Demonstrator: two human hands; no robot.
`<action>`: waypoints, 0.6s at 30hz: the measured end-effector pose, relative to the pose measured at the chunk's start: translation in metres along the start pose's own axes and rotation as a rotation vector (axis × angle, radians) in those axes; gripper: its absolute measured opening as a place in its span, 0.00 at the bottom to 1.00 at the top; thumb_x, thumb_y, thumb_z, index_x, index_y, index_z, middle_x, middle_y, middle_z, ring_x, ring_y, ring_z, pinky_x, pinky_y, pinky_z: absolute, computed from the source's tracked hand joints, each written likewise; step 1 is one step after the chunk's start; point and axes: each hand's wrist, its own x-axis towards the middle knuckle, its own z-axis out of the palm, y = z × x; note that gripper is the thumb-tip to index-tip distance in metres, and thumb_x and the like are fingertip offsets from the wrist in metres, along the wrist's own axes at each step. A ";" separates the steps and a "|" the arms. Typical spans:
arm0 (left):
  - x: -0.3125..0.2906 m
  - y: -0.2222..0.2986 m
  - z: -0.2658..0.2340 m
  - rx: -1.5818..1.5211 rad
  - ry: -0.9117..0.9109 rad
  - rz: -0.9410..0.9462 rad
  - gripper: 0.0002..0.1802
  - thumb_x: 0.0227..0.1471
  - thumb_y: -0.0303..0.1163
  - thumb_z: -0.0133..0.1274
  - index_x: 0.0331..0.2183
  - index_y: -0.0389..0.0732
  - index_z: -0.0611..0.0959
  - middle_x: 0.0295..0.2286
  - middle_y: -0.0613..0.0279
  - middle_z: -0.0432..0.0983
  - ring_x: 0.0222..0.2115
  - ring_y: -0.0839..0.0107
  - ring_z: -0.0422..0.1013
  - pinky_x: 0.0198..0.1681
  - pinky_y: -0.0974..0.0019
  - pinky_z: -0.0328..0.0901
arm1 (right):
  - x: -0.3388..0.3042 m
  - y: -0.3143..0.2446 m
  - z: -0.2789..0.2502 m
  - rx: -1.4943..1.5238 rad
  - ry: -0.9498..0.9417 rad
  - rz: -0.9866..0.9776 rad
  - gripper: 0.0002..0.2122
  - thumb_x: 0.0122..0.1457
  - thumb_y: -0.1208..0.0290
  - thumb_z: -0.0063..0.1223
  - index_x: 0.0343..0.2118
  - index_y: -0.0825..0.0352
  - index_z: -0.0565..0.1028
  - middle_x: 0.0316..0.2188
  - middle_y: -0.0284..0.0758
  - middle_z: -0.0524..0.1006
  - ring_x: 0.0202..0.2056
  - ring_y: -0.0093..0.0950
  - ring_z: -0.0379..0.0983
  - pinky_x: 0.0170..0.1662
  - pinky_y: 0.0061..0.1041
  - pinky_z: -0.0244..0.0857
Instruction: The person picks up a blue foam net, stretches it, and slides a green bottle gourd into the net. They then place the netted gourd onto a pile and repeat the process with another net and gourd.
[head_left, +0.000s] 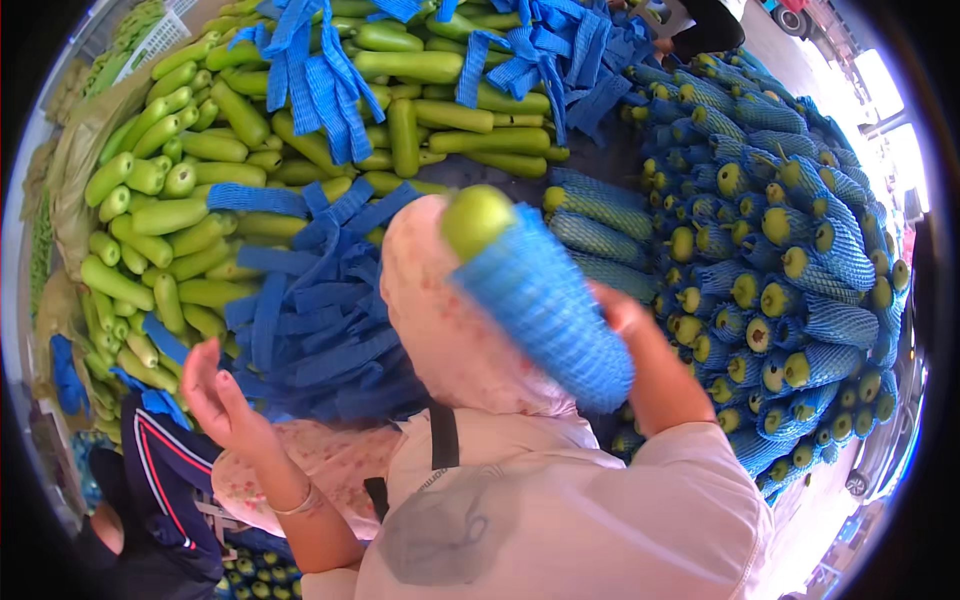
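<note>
- Sleeved gourd (545, 300): in the air over the floral-clothed leg (430, 270), tilted, bare green end to the upper left. Edges blurred.
- Right hand (622, 308): at the gourd's right side, fingers mostly hidden by it. Grip judged to be clasping the sleeve about mid-length, since no other support shows; exact finger placement cannot be told. A mid-length hold probably balances the long body.
- Left hand (230, 405): raised, fingers spread and slightly curled, grip holding nothing; well apart from the gourd. Nearest material: loose blue sleeves (300, 330), heaped ahead of the person, presumably for easy reach.
- Bare gourds (205, 215): heaped to the left and far side, more sleeves strewn over them. Presumably kept apart from the covered ones.
- Wrapped stack (760, 270): at right, many ends facing the person; the layering likely steadies it. Netting probably cushions skins against rubbing.
- Flat-laid wrapped gourds (600, 240): side by side between the heap and the stack, so unlikely to roll.
- Another person (165, 490): lower left, dark striped clothing, hands not made out.
</note>
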 end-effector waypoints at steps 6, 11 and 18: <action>-0.032 -0.017 -0.020 0.118 -0.151 -0.247 0.13 0.56 0.27 0.42 0.41 0.32 0.75 0.34 0.56 0.74 0.37 0.69 0.70 0.46 0.67 0.62 | -0.070 -0.020 -0.076 -1.175 0.751 0.377 0.47 0.31 0.57 0.68 0.56 0.71 0.59 0.48 0.49 0.70 0.50 0.38 0.67 0.53 0.28 0.58; -0.043 -0.026 -0.024 0.128 -0.234 -0.302 0.13 0.58 0.28 0.42 0.42 0.32 0.75 0.35 0.57 0.74 0.38 0.70 0.70 0.47 0.67 0.62 | -0.102 0.091 -0.118 -1.339 0.612 0.809 0.44 0.33 0.60 0.67 0.56 0.66 0.59 0.48 0.47 0.69 0.48 0.44 0.66 0.51 0.34 0.61; -0.043 -0.018 -0.003 0.141 -0.257 -0.354 0.13 0.57 0.26 0.41 0.41 0.31 0.75 0.35 0.55 0.74 0.38 0.70 0.70 0.47 0.67 0.62 | -0.106 0.197 -0.151 -1.859 0.590 0.621 0.39 0.33 0.66 0.66 0.54 0.62 0.61 0.48 0.39 0.67 0.48 0.39 0.65 0.52 0.35 0.59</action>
